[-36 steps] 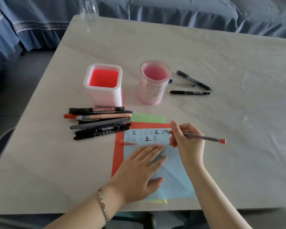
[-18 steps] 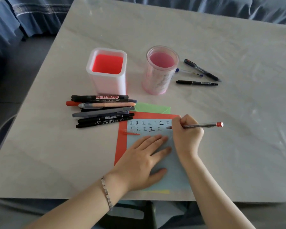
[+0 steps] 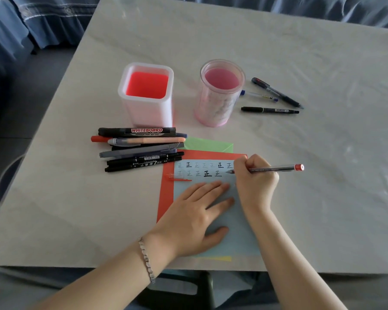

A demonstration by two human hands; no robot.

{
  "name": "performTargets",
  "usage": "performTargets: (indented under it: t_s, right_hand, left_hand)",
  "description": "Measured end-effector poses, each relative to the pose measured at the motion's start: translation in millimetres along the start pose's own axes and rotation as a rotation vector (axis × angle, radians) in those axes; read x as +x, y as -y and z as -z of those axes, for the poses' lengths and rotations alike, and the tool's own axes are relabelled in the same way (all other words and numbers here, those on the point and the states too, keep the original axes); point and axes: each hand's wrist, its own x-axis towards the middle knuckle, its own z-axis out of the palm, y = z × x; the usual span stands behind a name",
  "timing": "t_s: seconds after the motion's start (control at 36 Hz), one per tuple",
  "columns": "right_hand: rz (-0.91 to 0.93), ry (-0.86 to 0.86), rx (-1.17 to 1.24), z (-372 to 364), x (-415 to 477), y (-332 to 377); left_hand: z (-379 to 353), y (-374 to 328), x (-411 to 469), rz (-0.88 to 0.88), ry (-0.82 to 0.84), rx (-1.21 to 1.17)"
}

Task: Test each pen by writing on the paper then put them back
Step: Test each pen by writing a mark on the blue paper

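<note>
In the head view, a clear pen with a red end (image 3: 276, 169) is pinched in the curled fingers of the right hand (image 3: 254, 186). Its tip is set on the light blue paper (image 3: 240, 229) at the end of the second row of characters. The paper is pressed flat by the left hand (image 3: 195, 211), fingers straight. A pile of markers (image 3: 139, 151) is seen left of the sheets, near a square holder (image 3: 147, 97) and a round pink holder (image 3: 220, 95).
</note>
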Motion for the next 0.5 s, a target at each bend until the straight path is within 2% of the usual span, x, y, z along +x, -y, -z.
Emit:
performTargets:
  t_s: [0.5]
  right_hand:
    - [-0.044,0.022,-0.005,2.7,0.7,-1.6]
  left_hand:
    - [0.2,0.1,0.1,-0.002,0.000,-0.002]
